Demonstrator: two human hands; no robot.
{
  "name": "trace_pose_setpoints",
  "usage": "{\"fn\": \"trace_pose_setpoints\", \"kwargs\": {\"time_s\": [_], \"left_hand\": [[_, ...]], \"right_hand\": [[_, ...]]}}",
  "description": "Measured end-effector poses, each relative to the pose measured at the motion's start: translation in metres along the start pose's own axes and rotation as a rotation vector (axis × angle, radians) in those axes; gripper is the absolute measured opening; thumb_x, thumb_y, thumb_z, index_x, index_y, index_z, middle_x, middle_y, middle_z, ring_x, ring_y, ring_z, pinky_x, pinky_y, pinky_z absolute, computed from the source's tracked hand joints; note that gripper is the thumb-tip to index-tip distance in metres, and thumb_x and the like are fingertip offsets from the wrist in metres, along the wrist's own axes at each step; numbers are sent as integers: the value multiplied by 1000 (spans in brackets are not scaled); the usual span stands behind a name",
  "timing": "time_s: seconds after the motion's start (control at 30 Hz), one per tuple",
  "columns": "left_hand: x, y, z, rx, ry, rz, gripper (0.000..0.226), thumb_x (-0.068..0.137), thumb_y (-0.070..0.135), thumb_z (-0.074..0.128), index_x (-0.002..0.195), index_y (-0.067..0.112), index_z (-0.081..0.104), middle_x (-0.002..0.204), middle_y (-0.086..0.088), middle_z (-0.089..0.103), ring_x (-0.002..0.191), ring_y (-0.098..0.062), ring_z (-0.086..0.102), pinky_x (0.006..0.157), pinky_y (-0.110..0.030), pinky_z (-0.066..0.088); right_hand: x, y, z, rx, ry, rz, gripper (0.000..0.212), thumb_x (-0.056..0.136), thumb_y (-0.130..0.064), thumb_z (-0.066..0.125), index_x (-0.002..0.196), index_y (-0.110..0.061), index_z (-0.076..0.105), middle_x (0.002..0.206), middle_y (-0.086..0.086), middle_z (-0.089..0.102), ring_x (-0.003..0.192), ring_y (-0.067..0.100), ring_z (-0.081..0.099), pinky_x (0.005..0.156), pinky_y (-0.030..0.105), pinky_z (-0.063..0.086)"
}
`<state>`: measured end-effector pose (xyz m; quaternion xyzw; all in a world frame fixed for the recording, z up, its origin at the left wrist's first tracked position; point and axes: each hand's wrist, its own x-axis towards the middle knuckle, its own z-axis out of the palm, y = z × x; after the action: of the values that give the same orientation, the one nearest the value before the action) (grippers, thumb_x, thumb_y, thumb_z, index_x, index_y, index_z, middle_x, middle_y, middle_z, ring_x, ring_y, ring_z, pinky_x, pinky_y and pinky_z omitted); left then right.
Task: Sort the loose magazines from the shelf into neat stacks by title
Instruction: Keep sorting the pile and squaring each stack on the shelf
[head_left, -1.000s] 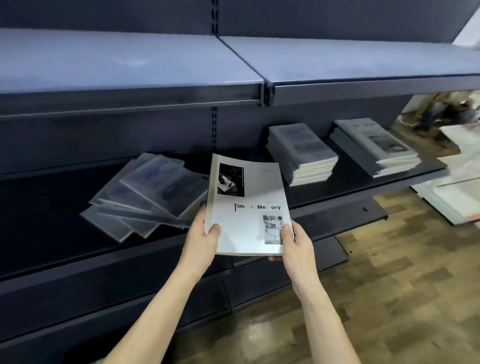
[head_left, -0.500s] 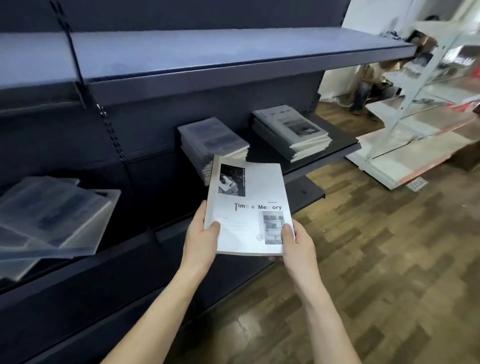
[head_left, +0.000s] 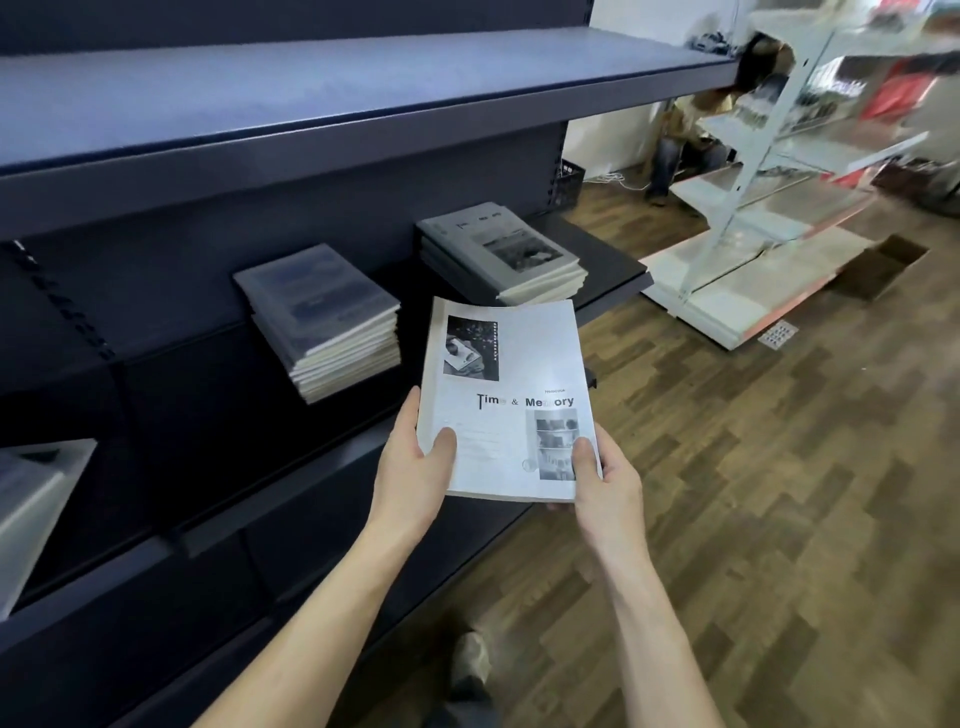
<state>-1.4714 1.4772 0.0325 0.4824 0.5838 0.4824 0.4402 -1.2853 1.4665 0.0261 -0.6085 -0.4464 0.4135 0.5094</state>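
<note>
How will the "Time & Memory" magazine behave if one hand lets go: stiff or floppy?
Probably floppy: the magazine looks thin, and its far edge already curves. The left hand and right hand grip only its near corners. Its cover shows glare, so it may be slippery.

Pale grey paper magazine (head_left: 506, 400) held up front: cover smooth with a faint sheen, print in black and grey. Dark blue-grey metal shelving unit (head_left: 322, 156): painted, matt, smooth boards. Left stack of bluish-covered magazines (head_left: 324, 317): covers look glossy, as if film-wrapped; page edges cream paper. Right stack of grey-covered magazines (head_left: 501, 254): flatter, matt covers. Brown wood-pattern plank floor (head_left: 753, 519): smooth, low sheen. White metal rack (head_left: 753, 156) beyond: painted, lightly glossy, blurred.
</note>
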Motion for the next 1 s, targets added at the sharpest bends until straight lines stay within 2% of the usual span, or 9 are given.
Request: {"fn": "trace_pose_setpoints", "kwargs": {"time_s": [0.1, 0.2, 0.3, 0.4, 0.5, 0.6, 0.67, 0.87, 1.0], "left_hand": [[25, 2, 15, 10, 3, 33, 47, 94, 18, 48, 137, 35, 46, 125, 20, 63, 117, -5, 58, 103, -39, 46], [59, 3, 31, 5, 32, 38, 52, 93, 26, 49, 143, 34, 40, 131, 20, 59, 123, -5, 55, 107, -41, 43], [91, 8, 46, -49, 58, 38, 50, 96, 15, 49, 144, 28, 42, 130, 16, 61, 122, -5, 56, 109, -40, 42], [122, 14, 61, -77, 67, 25, 46, 96, 11, 48, 138, 28, 48, 124, 15, 64, 117, -5, 59, 108, -40, 44], [149, 17, 71, -97, 98, -26, 49, 96, 14, 50, 143, 27, 44, 126, 14, 64, 116, -6, 60, 108, -40, 43], [167, 21, 79, -82, 123, -70, 59, 96, 13, 52, 150, 26, 33, 131, 11, 61, 118, -7, 58, 110, -36, 42], [175, 22, 87, -62, 131, -80, 60, 94, 9, 52, 149, 26, 35, 126, 9, 63, 114, -8, 61, 107, -35, 44], [196, 24, 107, 38, 188, -104, 61, 92, 5, 52, 148, 21, 35, 123, 9, 61, 113, -10, 58, 97, -23, 41], [211, 27, 125, 65, 268, -142, 69, 92, 10, 54, 153, 22, 25, 136, 4, 55, 121, -19, 55, 108, -36, 41]], "right_hand": [[29, -1, -4, 10, 5, -8, 30, 105, -14, 41, 119, -26, 66, 93, -15, 73, 73, -6, 66, 54, 8, 45], [67, -5, -7, -9, 0, -17, 30, 105, -14, 42, 124, -21, 65, 97, -13, 73, 76, -7, 66, 56, 7, 45], [106, -14, -7, -44, -13, -44, 30, 105, -13, 42, 125, -20, 64, 100, -15, 71, 77, -12, 64, 57, 4, 43], [141, -20, -7, -67, -28, -45, 30, 105, -13, 42, 125, -19, 64, 102, -13, 71, 78, -13, 64, 58, 3, 43], [167, -23, -5, -87, -17, -47, 28, 106, -16, 43, 121, -26, 64, 103, -18, 70, 84, -9, 65, 62, 3, 43], [189, -23, -5, -102, -28, -38, 26, 106, -16, 42, 117, -28, 62, 98, -19, 69, 78, -13, 64, 58, 2, 42], [202, -21, -6, -132, -39, -24, 26, 106, -16, 41, 118, -27, 62, 98, -14, 70, 74, -15, 63, 54, 3, 42], [243, -10, -7, -163, -76, 22, 27, 106, -21, 42, 120, -26, 64, 103, -5, 72, 83, 3, 68, 51, 7, 44], [278, -8, -14, -159, -103, 33, 23, 103, -29, 47, 116, -28, 67, 103, -10, 73, 85, 1, 69, 58, 12, 47]]}}
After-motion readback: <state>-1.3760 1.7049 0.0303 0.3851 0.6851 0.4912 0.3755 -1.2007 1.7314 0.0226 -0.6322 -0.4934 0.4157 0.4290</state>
